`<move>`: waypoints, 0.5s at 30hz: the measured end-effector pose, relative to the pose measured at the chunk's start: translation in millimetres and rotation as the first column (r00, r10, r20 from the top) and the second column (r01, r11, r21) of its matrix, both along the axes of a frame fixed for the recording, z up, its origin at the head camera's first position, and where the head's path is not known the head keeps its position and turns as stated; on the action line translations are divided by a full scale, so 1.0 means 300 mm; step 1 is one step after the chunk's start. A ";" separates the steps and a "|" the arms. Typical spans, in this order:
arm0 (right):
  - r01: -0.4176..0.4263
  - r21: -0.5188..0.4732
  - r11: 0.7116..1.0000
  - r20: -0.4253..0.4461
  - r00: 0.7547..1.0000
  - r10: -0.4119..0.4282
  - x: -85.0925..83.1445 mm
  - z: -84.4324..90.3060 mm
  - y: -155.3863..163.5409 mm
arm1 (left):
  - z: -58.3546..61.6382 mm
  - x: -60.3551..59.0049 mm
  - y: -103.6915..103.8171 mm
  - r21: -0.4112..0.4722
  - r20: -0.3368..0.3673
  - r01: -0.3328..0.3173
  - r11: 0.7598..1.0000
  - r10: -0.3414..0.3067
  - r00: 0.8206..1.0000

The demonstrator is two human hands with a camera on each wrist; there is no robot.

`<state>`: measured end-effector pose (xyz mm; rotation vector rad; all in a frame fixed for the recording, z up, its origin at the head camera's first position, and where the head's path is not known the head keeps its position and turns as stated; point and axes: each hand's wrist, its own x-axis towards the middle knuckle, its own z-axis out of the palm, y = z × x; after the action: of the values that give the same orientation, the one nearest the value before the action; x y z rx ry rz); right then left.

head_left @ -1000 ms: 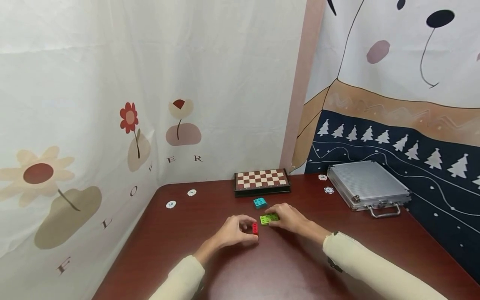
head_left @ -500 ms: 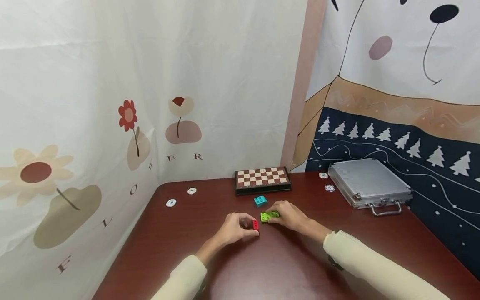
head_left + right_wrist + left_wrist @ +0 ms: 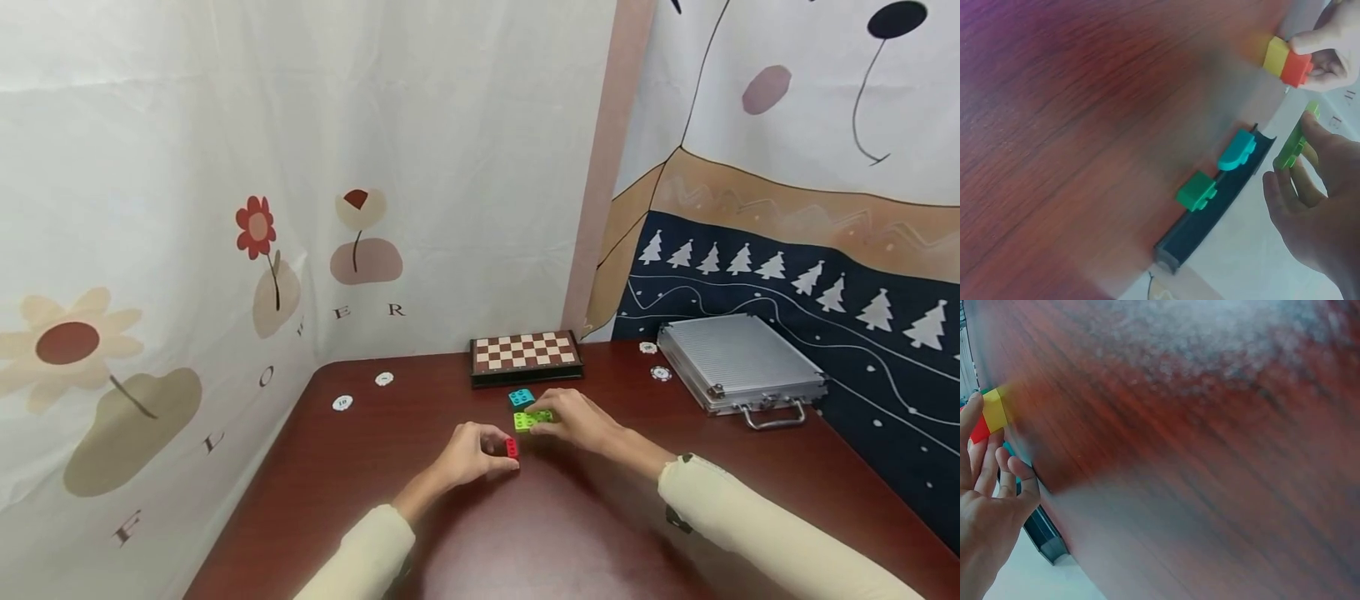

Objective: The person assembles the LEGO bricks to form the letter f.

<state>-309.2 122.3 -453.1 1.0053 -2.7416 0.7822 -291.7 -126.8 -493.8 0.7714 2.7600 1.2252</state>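
Note:
My left hand (image 3: 468, 454) pinches a red toy building brick (image 3: 512, 448) between thumb and fingers. The wrist views show a yellow brick (image 3: 1275, 56) joined under the red one. My right hand (image 3: 579, 418) grips a long lime-green brick (image 3: 525, 422) by its right part; in the right wrist view that brick (image 3: 1291, 145) appears lifted off the table. Just beyond it lies a teal brick (image 3: 521, 397) with a curved side. A darker green brick (image 3: 1196, 190) sits beside the teal one in the right wrist view, but my right hand hides it from the head view.
A chessboard box (image 3: 525, 357) stands at the table's back edge. To the right is a silver case (image 3: 742, 358) with a handle, near two poker chips (image 3: 661, 374). Two more chips (image 3: 342, 403) lie at the left. Printed curtains (image 3: 465, 167) border the table (image 3: 322, 500).
My right hand has moved the lime-green brick away from me and slightly left, closer to the teal brick. My left hand stays nearly still with its bricks. The head view has shifted a little.

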 end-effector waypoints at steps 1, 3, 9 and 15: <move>-0.011 -0.003 1.000 0.000 1.000 0.011 0.002 0.002 -0.004 | 0.000 -0.001 0.000 -0.004 0.002 0.000 1.000 0.000 1.000; -0.033 -0.003 0.999 -0.005 0.999 0.033 0.006 0.005 -0.012 | -0.001 -0.003 -0.002 -0.009 0.004 0.000 1.000 0.000 1.000; -0.083 0.012 0.997 -0.029 0.996 0.083 0.022 0.007 -0.036 | -0.010 -0.010 -0.003 -0.028 -0.015 0.016 0.999 -0.016 1.000; -0.116 0.028 0.993 -0.025 0.993 0.116 0.036 -0.009 -0.054 | -0.012 -0.013 -0.003 -0.039 -0.004 0.026 0.999 -0.026 1.000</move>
<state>-298.4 106.0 -455.9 1.1808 -2.6987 0.7445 -295.5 -127.8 -497.3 0.8050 2.7601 1.1625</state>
